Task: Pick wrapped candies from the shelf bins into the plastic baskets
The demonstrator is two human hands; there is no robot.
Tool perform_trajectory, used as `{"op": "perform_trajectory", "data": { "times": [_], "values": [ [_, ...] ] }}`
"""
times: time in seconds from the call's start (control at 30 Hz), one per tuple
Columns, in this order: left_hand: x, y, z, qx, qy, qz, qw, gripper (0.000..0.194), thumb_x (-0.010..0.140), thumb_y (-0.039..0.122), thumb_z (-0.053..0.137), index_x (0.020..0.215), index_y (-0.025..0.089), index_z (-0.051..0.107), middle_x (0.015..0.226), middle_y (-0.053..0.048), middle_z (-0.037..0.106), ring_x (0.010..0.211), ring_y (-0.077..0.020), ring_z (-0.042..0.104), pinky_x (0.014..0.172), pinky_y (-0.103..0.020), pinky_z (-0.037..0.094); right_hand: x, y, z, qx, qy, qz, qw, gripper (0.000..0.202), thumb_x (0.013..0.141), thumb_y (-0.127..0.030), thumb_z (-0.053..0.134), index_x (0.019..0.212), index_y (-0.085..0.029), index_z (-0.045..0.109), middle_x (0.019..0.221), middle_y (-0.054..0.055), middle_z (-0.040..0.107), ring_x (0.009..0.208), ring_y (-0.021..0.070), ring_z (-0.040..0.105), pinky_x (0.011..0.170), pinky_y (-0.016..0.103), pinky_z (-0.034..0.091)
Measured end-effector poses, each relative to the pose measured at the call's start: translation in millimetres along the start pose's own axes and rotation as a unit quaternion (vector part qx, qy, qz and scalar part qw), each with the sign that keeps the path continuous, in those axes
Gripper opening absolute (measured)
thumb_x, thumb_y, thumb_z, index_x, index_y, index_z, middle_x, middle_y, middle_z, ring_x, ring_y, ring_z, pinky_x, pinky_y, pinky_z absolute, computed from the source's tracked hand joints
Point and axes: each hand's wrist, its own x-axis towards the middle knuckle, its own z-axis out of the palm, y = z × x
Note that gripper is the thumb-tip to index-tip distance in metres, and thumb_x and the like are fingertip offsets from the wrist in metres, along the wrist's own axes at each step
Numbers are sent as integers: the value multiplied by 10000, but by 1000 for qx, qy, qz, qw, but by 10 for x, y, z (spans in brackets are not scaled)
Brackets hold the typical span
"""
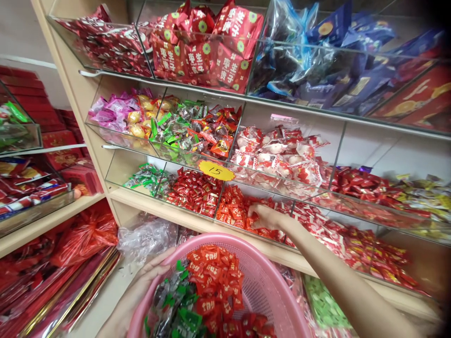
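Note:
My left hand (148, 277) is closed over the left rim of a pink plastic basket (282, 286) in front of me. Inside lie orange-red wrapped candies (216, 277), green-and-dark wrapped candies (176, 300) and darker red ones (252, 324). My right hand (264, 217) reaches into the lowest glass-fronted row, in a compartment of orange-red candies (232, 206). Its fingers curl down around some of these candies; the fingertips are partly hidden among them.
Glass dividers split the shelves into compartments. A yellow price tag (216, 170) marked 15 hangs on the middle row. Red candies (195, 190) and white-and-red candies (317, 225) flank my right hand. Clear plastic bags (150, 241) lie below the lowest shelf, beside a red bag (86, 239).

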Motion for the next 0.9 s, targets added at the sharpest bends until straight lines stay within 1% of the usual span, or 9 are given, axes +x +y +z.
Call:
{"op": "perform_trajectory", "data": {
  "times": [0.13,0.23,0.33,0.4,0.5,0.57,0.63,0.77,0.9],
  "values": [
    [-42,56,51,-4,8,-9,1000,454,607,214,670,1057,190,620,1140,-40,587,1183,-237,411,1018,-334,300,-45,-2,75,-4,24,-24,999,283,614,-168,625,894,-150,589,879,60,591,807,183,527,696,251,382],
    [-75,94,94,-5,14,-16,1000,418,589,202,676,1005,189,644,1119,-43,597,1203,-246,375,982,-335,355,-124,-44,-5,19,82,-52,995,274,639,-160,597,911,-140,573,888,60,585,791,171,516,718,261,384],
    [-83,109,111,-2,19,-12,1000,397,576,203,678,972,183,656,1146,-37,575,1213,-244,355,981,-321,357,-298,-253,-113,79,147,-89,982,255,688,-218,589,931,-153,552,912,52,569,796,161,511,734,268,388],
    [-73,108,108,6,24,-10,1000,410,573,209,681,981,180,654,1170,-36,555,1211,-244,358,992,-316,342,-450,-498,-105,136,161,-131,969,244,713,-256,587,936,-168,544,924,45,563,826,162,511,746,274,394],
    [-56,101,99,8,25,-15,1000,438,565,214,686,1000,177,646,1175,-38,551,1189,-249,394,975,-315,365,-657,-917,93,191,105,-192,957,228,732,-263,587,946,-197,541,925,28,557,831,159,512,749,287,411],
    [-55,98,99,-1,21,-28,999,461,555,206,688,1014,184,639,1175,-34,551,1168,-251,422,946,-315,397,-745,-1149,298,189,53,-222,955,282,744,-252,581,1017,-218,517,996,28,542,904,169,501,788,300,411],
    [-65,97,105,-6,27,-30,999,469,546,202,689,1012,188,640,1178,-34,549,1154,-256,439,931,-318,412,-786,-1308,495,172,15,-242,955,310,751,-226,573,1053,-232,505,1047,29,530,974,181,480,828,310,402],
    [-93,88,121,-4,45,-2,999,483,519,231,694,997,166,654,1124,-62,592,1136,-272,459,959,-315,377,-766,-1444,766,153,-10,-249,956,352,737,-181,580,1077,-222,501,1051,33,537,985,184,477,837,299,405],
    [-99,67,136,-13,50,5,999,541,512,272,690,1041,170,636,1062,-59,632,1097,-277,495,959,-309,367,-711,-1495,941,155,18,-212,965,398,732,-242,599,1111,-218,480,1058,47,529,992,204,471,848,326,403]
  ]
}}
